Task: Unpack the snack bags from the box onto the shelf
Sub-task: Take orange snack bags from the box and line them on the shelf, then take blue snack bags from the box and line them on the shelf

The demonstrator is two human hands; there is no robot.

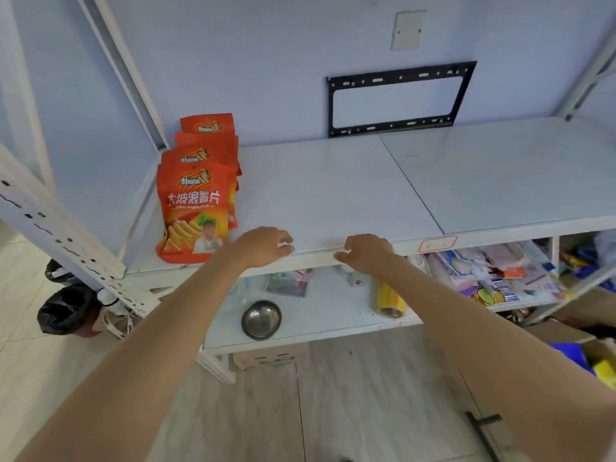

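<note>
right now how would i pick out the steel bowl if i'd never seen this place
Start at the white metal rack against the blue wall and drop to the lower shelf. The steel bowl sits near its front edge, below the left hand. It is the only round, shiny metal thing there.

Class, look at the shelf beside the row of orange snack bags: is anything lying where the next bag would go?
Nothing visible. The shelf is bare right of the snack bags; the left hand and right hand, both holding nothing, are at its front edge.
</note>
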